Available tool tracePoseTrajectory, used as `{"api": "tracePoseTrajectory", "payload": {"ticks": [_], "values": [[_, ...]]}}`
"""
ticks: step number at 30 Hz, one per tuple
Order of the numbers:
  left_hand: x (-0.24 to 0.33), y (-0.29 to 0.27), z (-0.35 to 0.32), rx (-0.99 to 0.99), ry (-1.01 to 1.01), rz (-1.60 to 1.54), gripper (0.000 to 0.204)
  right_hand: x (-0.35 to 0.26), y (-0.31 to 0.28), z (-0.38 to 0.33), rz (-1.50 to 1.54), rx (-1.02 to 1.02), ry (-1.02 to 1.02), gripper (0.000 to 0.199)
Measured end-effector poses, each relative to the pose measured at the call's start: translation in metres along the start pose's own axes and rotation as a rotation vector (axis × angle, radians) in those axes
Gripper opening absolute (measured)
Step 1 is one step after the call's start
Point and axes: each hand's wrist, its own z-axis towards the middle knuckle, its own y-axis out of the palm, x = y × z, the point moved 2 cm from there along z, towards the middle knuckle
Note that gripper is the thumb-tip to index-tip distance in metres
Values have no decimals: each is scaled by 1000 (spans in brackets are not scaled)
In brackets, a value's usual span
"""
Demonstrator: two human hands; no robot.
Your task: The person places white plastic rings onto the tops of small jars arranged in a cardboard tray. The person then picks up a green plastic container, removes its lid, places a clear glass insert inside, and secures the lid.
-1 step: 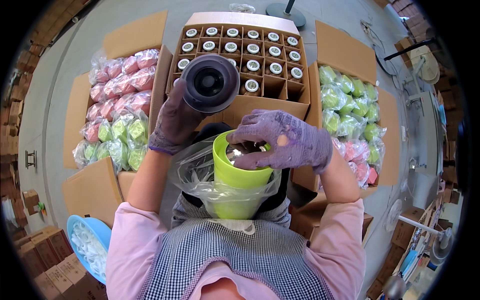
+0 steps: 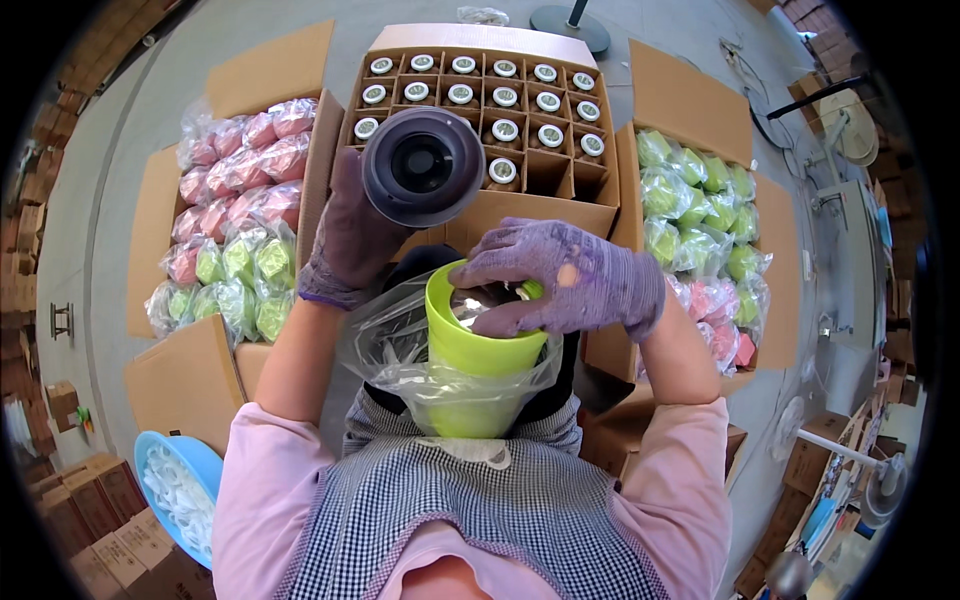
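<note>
My left hand [image 2: 345, 225], in a purple knit glove, grips a dark round cup-like part [image 2: 425, 165] with a wide rim and a black ringed centre. It is raised in front of the divided box. Between my legs stands a lime-green tapered container [image 2: 480, 355], its lower part inside a clear plastic bag [image 2: 395, 350]. My right hand [image 2: 560, 275], gloved too, is closed over the container's mouth with fingers and thumb dipping inside. Something shiny [image 2: 475, 305] shows within the container beside the thumb. The fingertips are partly hidden, and what they grip cannot be made out.
Ahead is a carton [image 2: 480, 210] with dividers and white-capped bottles. Open cartons with bagged pink and green pieces flank it on the left [image 2: 245, 200] and right [image 2: 700, 210]. A blue basin [image 2: 205, 465] of white pieces sits low left. A pole base [image 2: 570, 30] stands beyond.
The dark part in my left hand has shifted very slightly to the right. My right hand has barely moved at the container's mouth.
</note>
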Motion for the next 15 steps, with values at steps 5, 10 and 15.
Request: {"api": "tracePoseTrajectory", "payload": {"ticks": [5,10,15], "values": [[38,34,6,-1,359,355,60,35,6,-25,54,284,-163,32],[64,52,-6,-403,149,371,45,79,4,-69,765,672,75,40],[67,63,-4,-484,273,620,51,52,27,-41,838,811,183,57]]}}
